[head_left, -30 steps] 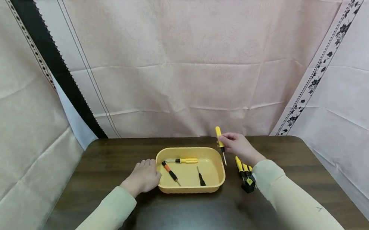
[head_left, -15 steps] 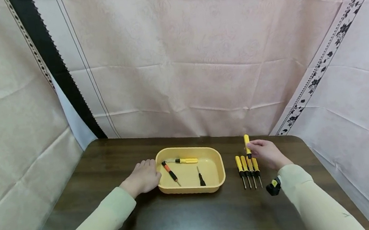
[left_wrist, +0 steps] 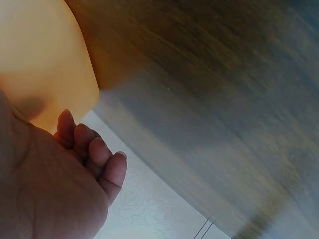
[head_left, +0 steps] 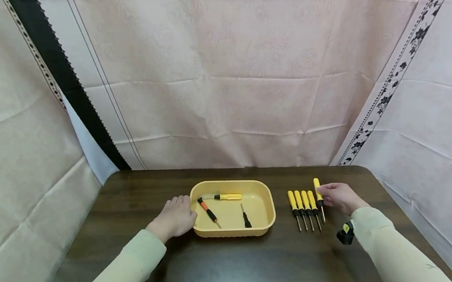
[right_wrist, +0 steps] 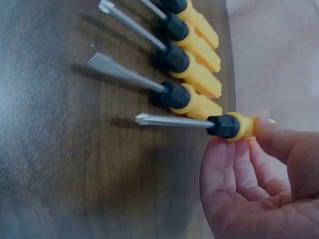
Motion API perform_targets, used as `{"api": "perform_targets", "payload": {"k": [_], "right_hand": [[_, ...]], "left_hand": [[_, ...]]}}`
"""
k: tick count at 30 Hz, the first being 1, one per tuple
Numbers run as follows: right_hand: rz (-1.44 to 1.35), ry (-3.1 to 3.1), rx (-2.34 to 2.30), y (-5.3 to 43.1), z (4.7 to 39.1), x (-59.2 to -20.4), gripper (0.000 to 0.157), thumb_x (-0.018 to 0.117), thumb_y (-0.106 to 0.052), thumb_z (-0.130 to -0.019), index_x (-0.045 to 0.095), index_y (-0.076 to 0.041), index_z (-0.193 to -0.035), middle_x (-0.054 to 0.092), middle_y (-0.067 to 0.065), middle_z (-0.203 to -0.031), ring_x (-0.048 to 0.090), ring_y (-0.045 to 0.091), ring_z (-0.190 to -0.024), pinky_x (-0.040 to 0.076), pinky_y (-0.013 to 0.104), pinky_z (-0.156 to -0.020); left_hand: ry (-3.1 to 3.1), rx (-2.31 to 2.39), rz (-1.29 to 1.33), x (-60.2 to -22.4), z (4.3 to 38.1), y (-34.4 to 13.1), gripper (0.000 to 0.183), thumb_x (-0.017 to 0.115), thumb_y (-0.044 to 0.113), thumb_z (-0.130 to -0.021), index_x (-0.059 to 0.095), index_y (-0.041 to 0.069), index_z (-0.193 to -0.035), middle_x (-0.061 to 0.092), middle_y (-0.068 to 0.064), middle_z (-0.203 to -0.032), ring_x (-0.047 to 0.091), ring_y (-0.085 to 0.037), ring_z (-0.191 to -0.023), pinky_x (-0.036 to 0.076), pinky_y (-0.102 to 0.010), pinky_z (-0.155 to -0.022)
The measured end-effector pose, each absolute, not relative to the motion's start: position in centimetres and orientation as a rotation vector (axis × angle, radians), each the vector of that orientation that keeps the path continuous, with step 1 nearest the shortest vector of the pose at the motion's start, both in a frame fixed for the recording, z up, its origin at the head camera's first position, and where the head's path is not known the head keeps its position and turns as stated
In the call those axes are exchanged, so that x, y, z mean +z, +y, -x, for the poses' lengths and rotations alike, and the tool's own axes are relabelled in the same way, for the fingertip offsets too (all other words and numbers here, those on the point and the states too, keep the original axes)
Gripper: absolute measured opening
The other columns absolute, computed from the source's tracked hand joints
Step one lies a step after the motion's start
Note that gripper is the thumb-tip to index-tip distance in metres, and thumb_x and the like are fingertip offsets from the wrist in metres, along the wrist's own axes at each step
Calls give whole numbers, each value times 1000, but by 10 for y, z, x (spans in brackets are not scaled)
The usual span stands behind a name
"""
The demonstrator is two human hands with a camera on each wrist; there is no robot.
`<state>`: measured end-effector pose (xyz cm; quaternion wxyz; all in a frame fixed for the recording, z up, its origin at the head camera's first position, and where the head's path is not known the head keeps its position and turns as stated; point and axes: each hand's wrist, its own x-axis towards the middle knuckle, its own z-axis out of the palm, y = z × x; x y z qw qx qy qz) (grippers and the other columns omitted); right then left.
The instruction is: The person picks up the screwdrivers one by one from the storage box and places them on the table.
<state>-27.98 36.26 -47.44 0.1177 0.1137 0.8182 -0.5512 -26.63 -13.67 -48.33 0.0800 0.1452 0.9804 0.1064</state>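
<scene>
- We pinch yel. screwdriver (right_wrist: 224,126) in R hand (head_left: 340,194), prob. extending row (head_left: 305,199).
- L hand (head_left: 176,216) at tray (head_left: 258,207), fingers curled, grip unclear.
- Next, prob.: align, let go.

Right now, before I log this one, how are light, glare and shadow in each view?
Head view: fairly even light, with a pale sheen on the near part of the table; left wrist view: left hand dim, yellow tray glowing warm orange; right wrist view: dark shadows beside the shafts of the lined-up screwdrivers, pale glare at the left edge.
</scene>
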Motion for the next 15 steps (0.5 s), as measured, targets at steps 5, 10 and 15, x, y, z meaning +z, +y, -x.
{"api": "perform_targets", "payload": {"k": [5, 10, 15], "right_hand": [[-364, 2372, -1587, 368, 280, -483, 44, 60, -17, -96, 51, 14, -126, 63, 14, -110, 63, 17, -90, 52, 39, -84], [-372, 2392, -1523, 369, 282, -489, 40, 61, -18, -96, 56, 12, -122, 65, 9, -101, 62, 17, -85, 53, 35, -79], [-450, 2403, -1463, 368, 281, -488, 36, 62, -15, -95, 59, 13, -118, 65, 7, -94, 59, 18, -79, 54, 35, -75]], "left_hand": [[2920, 331, -433, -484, 265, -138, 48, 40, 32, -96, 44, -4, -128, 51, -14, -116, 45, -28, -104, 33, -47, -96], [2934, 333, -445, -486, 265, -138, 47, 39, 30, -96, 44, -5, -128, 50, -15, -116, 45, -29, -105, 33, -48, -96], [2950, 377, -462, -486, 265, -138, 47, 39, 27, -95, 44, -7, -127, 51, -17, -116, 45, -32, -108, 33, -50, -96]]}}
